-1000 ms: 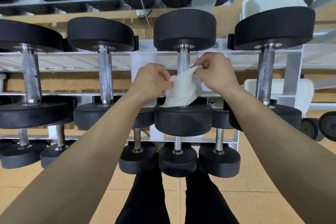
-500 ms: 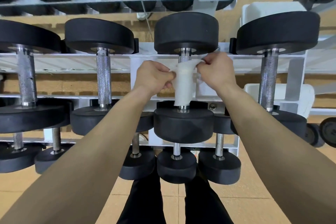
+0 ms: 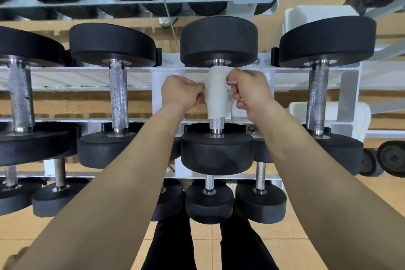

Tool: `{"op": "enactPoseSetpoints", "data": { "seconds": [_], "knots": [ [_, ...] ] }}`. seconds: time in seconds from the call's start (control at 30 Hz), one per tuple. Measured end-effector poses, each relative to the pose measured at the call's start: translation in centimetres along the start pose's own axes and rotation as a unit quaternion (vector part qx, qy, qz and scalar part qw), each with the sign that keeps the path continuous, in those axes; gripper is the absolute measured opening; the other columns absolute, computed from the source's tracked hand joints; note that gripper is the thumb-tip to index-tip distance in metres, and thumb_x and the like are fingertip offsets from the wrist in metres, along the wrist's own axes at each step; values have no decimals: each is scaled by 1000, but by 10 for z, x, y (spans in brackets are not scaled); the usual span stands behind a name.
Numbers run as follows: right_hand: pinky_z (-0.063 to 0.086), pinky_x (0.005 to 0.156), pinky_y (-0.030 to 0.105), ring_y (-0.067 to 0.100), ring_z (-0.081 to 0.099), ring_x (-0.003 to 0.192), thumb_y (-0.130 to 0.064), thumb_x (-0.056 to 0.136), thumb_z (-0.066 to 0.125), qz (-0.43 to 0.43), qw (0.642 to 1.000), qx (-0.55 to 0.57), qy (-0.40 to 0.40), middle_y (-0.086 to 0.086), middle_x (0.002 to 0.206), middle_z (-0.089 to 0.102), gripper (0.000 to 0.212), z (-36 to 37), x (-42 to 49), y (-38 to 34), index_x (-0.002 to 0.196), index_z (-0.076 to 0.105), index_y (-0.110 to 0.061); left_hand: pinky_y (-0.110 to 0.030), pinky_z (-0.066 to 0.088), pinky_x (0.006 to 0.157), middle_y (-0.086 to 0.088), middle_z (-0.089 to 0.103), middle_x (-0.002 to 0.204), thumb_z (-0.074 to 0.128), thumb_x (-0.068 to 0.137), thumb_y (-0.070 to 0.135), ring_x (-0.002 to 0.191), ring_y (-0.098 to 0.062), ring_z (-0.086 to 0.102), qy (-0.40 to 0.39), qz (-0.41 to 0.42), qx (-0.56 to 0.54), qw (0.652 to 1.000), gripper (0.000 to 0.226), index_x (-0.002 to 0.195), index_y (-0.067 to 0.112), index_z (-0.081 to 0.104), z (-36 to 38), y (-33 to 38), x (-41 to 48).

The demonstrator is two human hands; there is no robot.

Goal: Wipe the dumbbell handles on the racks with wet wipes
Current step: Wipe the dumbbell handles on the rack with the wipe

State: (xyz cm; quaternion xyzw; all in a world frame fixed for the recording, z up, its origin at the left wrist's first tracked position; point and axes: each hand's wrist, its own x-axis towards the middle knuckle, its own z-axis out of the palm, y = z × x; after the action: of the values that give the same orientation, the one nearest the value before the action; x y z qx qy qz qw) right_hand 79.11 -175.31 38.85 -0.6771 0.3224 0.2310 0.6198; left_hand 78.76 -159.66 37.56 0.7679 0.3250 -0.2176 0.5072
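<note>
Wet wipe [image 3: 217, 92] now wraps snug round the upper part of the centre dumbbell handle [image 3: 217, 124] on the white rack [image 3: 348, 94], where 0.5 s ago it hung looser and lower. Left hand [image 3: 180, 92] and right hand [image 3: 248, 91] have dropped slightly; fingers pinch the wipe's edges either side. No readable writing.

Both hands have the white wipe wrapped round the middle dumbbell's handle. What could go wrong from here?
1. The white wet wipe covers only the upper part of the knurled steel handle; the bare stretch near the lower black weight head may get skipped.
2. The left hand and right hand pinch only the wipe's edges, so it could slip off or tear on the knurling.
3. Knuckles sit close to the white rack rail and might scrape.
</note>
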Motion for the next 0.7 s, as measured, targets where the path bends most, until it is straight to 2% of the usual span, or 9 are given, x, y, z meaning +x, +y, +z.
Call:
{"op": "enactPoseSetpoints", "data": {
  "seconds": [0.07, 0.17, 0.23, 0.3, 0.37, 0.43, 0.5, 0.6, 0.7],
  "knots": [
    [28, 40, 20, 11, 35, 43, -12, 88, 58, 7, 1000, 1, -7, 0, 55, 46, 10, 3, 1, 0, 78, 58, -11, -29, 60, 64, -1, 67, 52, 75, 84, 10, 55, -19, 66, 14, 4, 26, 1000, 29, 57, 11, 68, 3, 2, 5],
    [34, 45, 24, 15, 42, 46, -17, 88, 61, 44, 997, -60, 18, 2, 55, 53, 16, 4, 6, 14, 73, 62, -11, -24, 48, 51, -3, 63, 57, 68, 86, 3, 50, -15, 53, -38, 17, -86, 995, 16, 71, 8, 68, 1, 10, -3],
    [37, 48, 27, 18, 47, 49, -20, 88, 62, 37, 994, -105, 22, 2, 57, 57, 19, 6, 8, 19, 70, 63, -12, -20, 46, 49, -3, 63, 59, 68, 87, 1, 50, -11, 51, -66, 36, -127, 989, 14, 75, 8, 68, -5, 11, -7],
    [38, 50, 28, 19, 48, 51, -18, 88, 61, 7, 992, -126, 14, 4, 61, 58, 20, 6, 7, 15, 69, 60, -12, -22, 53, 55, -5, 64, 58, 73, 85, 3, 50, -12, 53, -79, 38, -61, 994, 13, 73, 6, 69, -9, 5, -5],
    [36, 46, 25, 17, 46, 49, -14, 90, 59, -29, 994, -105, 2, 4, 60, 56, 19, 4, 4, 7, 72, 57, -10, -27, 58, 68, -5, 62, 53, 74, 82, 7, 47, -13, 53, -78, 24, 104, 991, 20, 63, 7, 67, -9, 1, 0],
    [34, 41, 20, 14, 45, 45, -11, 90, 59, -40, 995, -91, -16, 2, 57, 54, 14, -2, -2, 4, 76, 59, -8, -21, 58, 70, -3, 61, 49, 72, 80, 9, 43, -11, 54, -73, 20, 195, 978, 24, 57, 9, 65, -9, 1, -1],
    [35, 42, 21, 15, 46, 45, -12, 88, 60, -17, 990, -134, -29, 2, 55, 55, 15, -7, -5, 14, 74, 61, -9, -20, 57, 65, -3, 64, 53, 69, 79, 6, 45, -10, 57, -56, 36, 196, 978, 17, 62, 6, 69, -14, 3, -5],
    [35, 50, 26, 21, 46, 49, -14, 84, 61, -8, 974, -226, -5, 5, 56, 54, 19, -10, -5, 27, 66, 59, -9, -19, 55, 54, -6, 69, 59, 76, 81, 3, 49, -10, 58, -104, 48, 98, 989, 9, 73, 2, 73, -28, 3, -23],
    [37, 45, 22, 15, 49, 44, -12, 85, 63, -43, 972, -232, -21, 4, 54, 56, 23, -14, -8, 15, 63, 57, -10, -29, 61, 64, -9, 74, 68, 74, 77, 3, 60, -14, 65, -59, 44, 199, 977, 4, 77, 0, 75, -28, -5, -22]
  ]
}}
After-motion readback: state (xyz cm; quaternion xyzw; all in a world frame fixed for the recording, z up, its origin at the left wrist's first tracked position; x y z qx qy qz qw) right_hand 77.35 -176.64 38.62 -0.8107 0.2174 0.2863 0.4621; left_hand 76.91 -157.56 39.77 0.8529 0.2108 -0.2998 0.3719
